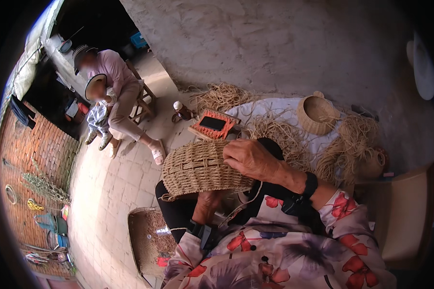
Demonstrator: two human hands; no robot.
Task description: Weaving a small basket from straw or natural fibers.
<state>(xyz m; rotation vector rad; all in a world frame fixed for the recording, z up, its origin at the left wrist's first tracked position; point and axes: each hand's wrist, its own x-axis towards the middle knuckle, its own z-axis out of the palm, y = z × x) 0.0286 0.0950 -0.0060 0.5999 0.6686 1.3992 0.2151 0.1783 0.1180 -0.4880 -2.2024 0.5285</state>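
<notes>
A tan woven basket (pixel 197 166), made of twisted straw cord, lies tilted on its side above my lap. My right hand (pixel 250 156) is closed at the basket's right end, its curled fingers pressed against the weave; any strand in the pinch is too small to make out. From below, my left hand (pixel 209 200) reaches up to the basket's lower edge, and its fingers are hidden behind the weave. A thin loose cord (pixel 236 208) hangs from the right end down past my left wrist. Dark bands circle both wrists.
Piles of straw cord (pixel 279 137) and a round lidded basket (pixel 316 115) lie on a white cloth ahead. A phone (pixel 212 123) rests on an orange-woven stool (pixel 216 126). A shallow tray (pixel 147 236) sits lower left. Farther left, a seated person (pixel 118 77) holds a child.
</notes>
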